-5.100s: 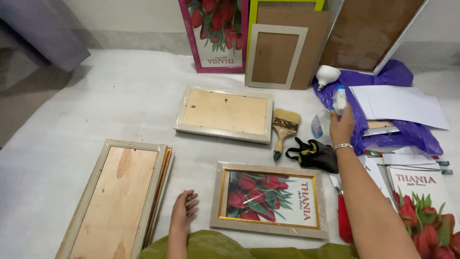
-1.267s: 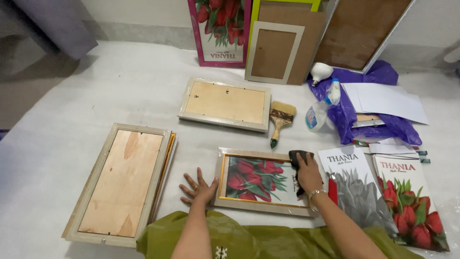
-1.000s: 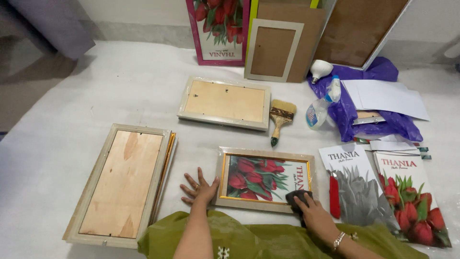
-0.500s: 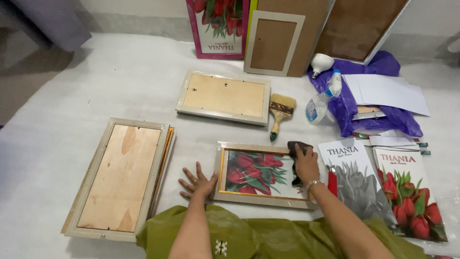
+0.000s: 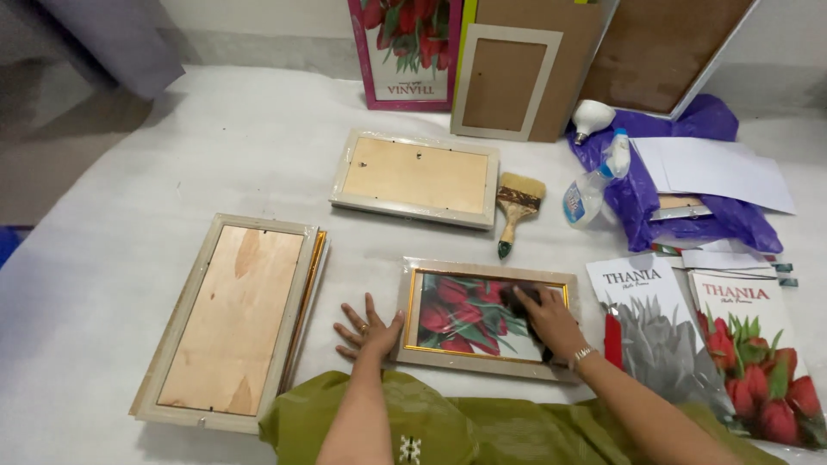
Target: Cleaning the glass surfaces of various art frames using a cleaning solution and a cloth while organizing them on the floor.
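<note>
The right hand [image 5: 551, 323] is pressing a dark cloth [image 5: 519, 299] onto the glass of the tulip picture frame [image 5: 482, 317], fingers closed over it. The left hand [image 5: 369, 325], fingers spread flat, is bracing the frame's left edge, steadying it on the white sheet [image 5: 215, 155]. A paintbrush [image 5: 517, 207] is lying just beyond the right hand.

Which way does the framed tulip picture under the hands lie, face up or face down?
Face up: the framed tulip picture shows its red flowers, not a wooden back.
</note>
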